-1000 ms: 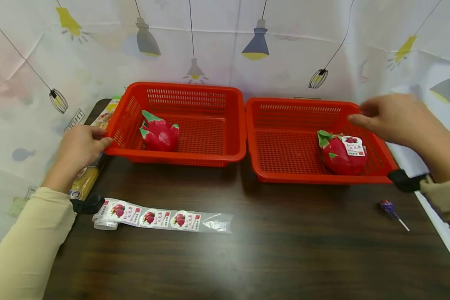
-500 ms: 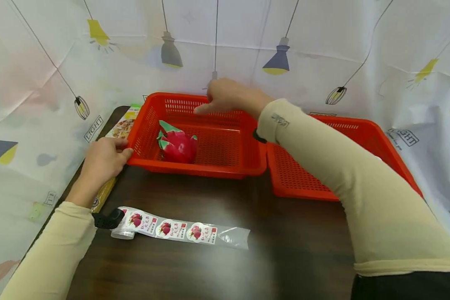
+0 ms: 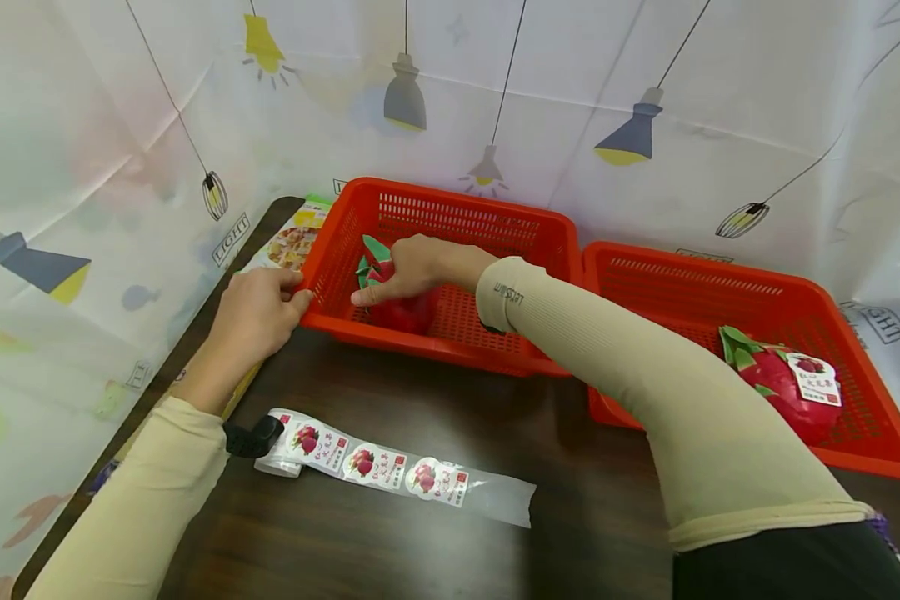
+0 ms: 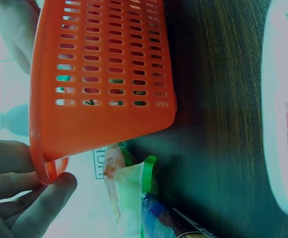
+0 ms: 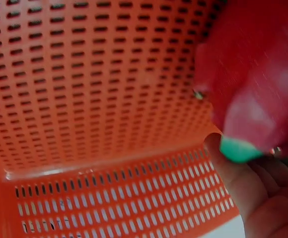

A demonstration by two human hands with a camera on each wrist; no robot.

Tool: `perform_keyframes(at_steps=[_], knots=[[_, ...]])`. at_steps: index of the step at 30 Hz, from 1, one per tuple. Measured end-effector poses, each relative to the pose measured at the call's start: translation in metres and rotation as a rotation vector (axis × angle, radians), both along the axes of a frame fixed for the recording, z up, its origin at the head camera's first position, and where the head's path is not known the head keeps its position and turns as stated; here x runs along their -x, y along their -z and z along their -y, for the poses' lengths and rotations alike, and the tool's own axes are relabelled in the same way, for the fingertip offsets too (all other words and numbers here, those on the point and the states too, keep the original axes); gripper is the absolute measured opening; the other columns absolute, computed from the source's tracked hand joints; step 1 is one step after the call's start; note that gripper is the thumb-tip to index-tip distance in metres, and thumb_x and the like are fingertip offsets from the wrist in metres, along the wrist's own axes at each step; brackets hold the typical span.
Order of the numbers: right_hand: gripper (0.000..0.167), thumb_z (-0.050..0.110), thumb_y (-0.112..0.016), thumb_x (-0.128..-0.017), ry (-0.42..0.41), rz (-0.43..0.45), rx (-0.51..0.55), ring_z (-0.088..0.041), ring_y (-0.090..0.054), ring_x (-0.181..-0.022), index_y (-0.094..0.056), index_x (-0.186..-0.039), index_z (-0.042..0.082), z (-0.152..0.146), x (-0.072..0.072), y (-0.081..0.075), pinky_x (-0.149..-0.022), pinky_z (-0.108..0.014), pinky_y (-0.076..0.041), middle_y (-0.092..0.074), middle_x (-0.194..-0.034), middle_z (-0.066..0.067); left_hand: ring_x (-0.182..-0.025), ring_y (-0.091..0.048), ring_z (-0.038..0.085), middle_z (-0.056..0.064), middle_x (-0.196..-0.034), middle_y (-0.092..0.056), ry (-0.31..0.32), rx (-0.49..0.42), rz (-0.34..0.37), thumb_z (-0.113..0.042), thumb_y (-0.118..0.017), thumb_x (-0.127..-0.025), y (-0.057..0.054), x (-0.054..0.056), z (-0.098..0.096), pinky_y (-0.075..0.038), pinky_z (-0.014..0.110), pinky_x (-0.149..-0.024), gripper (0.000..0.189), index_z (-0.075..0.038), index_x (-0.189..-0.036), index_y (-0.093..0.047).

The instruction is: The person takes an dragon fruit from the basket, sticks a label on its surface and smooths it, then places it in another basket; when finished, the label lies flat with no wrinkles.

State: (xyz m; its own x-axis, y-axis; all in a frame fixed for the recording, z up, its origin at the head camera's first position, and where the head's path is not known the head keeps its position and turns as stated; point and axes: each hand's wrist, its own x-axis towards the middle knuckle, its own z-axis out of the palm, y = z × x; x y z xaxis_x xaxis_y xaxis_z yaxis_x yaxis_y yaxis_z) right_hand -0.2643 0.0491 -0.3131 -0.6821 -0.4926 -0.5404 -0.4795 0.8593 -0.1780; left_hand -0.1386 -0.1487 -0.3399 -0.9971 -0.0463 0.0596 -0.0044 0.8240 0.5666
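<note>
A red-pink dragon fruit [image 3: 405, 315] with green tips lies in the left red plastic basket [image 3: 495, 354]. My right hand [image 3: 420, 265] reaches over it from above, thumb stretched out along its near left side. In the right wrist view the fruit is blurred, and the fingers [image 5: 233, 173] are beside it, partly hidden. My left hand [image 3: 258, 312] pinches that basket's left rim, with the thumb on one side and the fingers on the other. In the right basket [image 3: 682, 287], another dragon fruit [image 3: 795, 400] bears a white label sticker [image 3: 816, 379].
A strip of dragon-fruit stickers [image 3: 375, 465] lies unrolled from its roll on the dark table [image 3: 390, 558]. Food packages [image 3: 292, 242] stand left of the baskets. A printed cloth [image 3: 540, 92] hangs behind. A lollipop [image 3: 888, 533] shows at the right edge.
My right hand has swung left from above the right basket and come down over the unlabelled dragon fruit. My left hand stays on the basket rim. The head view has turned.
</note>
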Motion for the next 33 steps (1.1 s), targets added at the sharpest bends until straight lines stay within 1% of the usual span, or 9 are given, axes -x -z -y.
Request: perform_keyframes(at_steps=[2, 4, 11, 15, 18, 22, 27, 30, 33], knots=[[0.067, 0.079, -0.063, -0.081, 0.007, 0.001, 0.008, -0.014, -0.053, -0.073, -0.062, -0.088, 0.012, -0.002, -0.001, 0.003, -0.064, -0.027, -0.044, -0.055, -0.073, 0.0, -0.087, -0.062, 0.035, 0.023, -0.104, -0.075, -0.006, -0.009, -0.003, -0.019, -0.062, -0.098, -0.001, 0.0, -0.002, -0.049, 0.045, -0.072, 0.036, 0.001, -0.127, -0.069], [0.066, 0.077, -0.067, -0.08, 0.013, -0.001, 0.013, -0.014, -0.055, -0.073, -0.064, -0.091, 0.011, -0.004, -0.003, 0.006, -0.063, -0.026, -0.046, -0.058, -0.074, -0.001, -0.087, -0.062, 0.035, 0.023, -0.106, -0.075, -0.011, -0.019, 0.001, -0.019, -0.063, -0.098, -0.002, 0.0, -0.003, -0.048, 0.045, -0.072, 0.036, 0.001, -0.128, -0.069], [0.06, 0.07, -0.071, -0.081, 0.024, -0.041, 0.063, -0.014, -0.062, -0.068, -0.065, -0.09, 0.011, -0.013, -0.004, 0.012, -0.061, -0.025, -0.052, -0.065, -0.073, -0.002, -0.092, -0.062, 0.037, 0.025, -0.112, -0.074, -0.016, -0.04, 0.015, -0.02, -0.062, -0.099, -0.001, 0.002, -0.008, -0.05, 0.047, -0.076, 0.038, 0.002, -0.129, -0.067], [0.058, 0.068, -0.072, -0.082, 0.014, -0.071, 0.093, -0.014, -0.061, -0.07, -0.065, -0.091, 0.011, -0.016, -0.004, 0.011, -0.061, -0.024, -0.052, -0.067, -0.077, -0.003, -0.091, -0.062, 0.037, 0.027, -0.115, -0.072, -0.022, -0.037, 0.015, -0.02, -0.062, -0.099, -0.001, 0.004, -0.009, -0.05, 0.046, -0.075, 0.038, 0.002, -0.13, -0.067], [0.058, 0.068, -0.073, -0.081, 0.019, -0.086, 0.102, -0.015, -0.061, -0.072, -0.065, -0.092, 0.011, -0.02, -0.003, 0.006, -0.062, -0.025, -0.054, -0.068, -0.08, -0.003, -0.092, -0.062, 0.039, 0.027, -0.117, -0.072, -0.015, -0.037, 0.012, -0.02, -0.062, -0.099, -0.001, 0.007, -0.01, -0.051, 0.049, -0.077, 0.038, 0.003, -0.129, -0.067], [0.059, 0.069, -0.073, -0.08, 0.048, -0.109, 0.125, -0.017, -0.062, -0.079, -0.064, -0.097, 0.012, -0.03, 0.001, -0.01, -0.067, -0.027, -0.056, -0.07, -0.086, -0.004, -0.097, -0.063, 0.042, 0.027, -0.119, -0.071, 0.002, -0.034, 0.008, -0.02, -0.062, -0.099, 0.0, 0.013, -0.013, -0.052, 0.054, -0.084, 0.037, 0.003, -0.128, -0.068], [0.063, 0.069, -0.071, -0.08, 0.099, -0.154, 0.173, -0.018, -0.064, -0.09, -0.058, -0.106, 0.014, -0.048, 0.0, -0.042, -0.073, -0.03, -0.058, -0.068, -0.096, -0.003, -0.102, -0.062, 0.044, 0.026, -0.123, -0.07, 0.025, -0.023, 0.015, -0.021, -0.062, -0.099, 0.003, 0.021, -0.014, -0.051, 0.056, -0.09, 0.037, 0.001, -0.128, -0.068], [0.065, 0.068, -0.071, -0.08, 0.127, -0.203, 0.222, -0.019, -0.065, -0.093, -0.058, -0.112, 0.014, -0.06, -0.006, -0.065, -0.075, -0.032, -0.059, -0.067, -0.102, -0.003, -0.103, -0.062, 0.044, 0.026, -0.123, -0.07, 0.039, -0.016, 0.006, -0.021, -0.063, -0.098, 0.004, 0.027, -0.012, -0.05, 0.056, -0.091, 0.037, 0.001, -0.127, -0.069], [0.065, 0.066, -0.071, -0.08, 0.14, -0.257, 0.279, -0.02, -0.066, -0.093, -0.059, -0.115, 0.012, -0.073, -0.02, -0.089, -0.077, -0.033, -0.06, -0.068, -0.104, -0.004, -0.103, -0.062, 0.044, 0.027, -0.123, -0.069, 0.04, -0.021, 0.005, -0.021, -0.063, -0.098, 0.004, 0.032, -0.009, -0.05, 0.056, -0.09, 0.038, 0.002, -0.128, -0.068]])
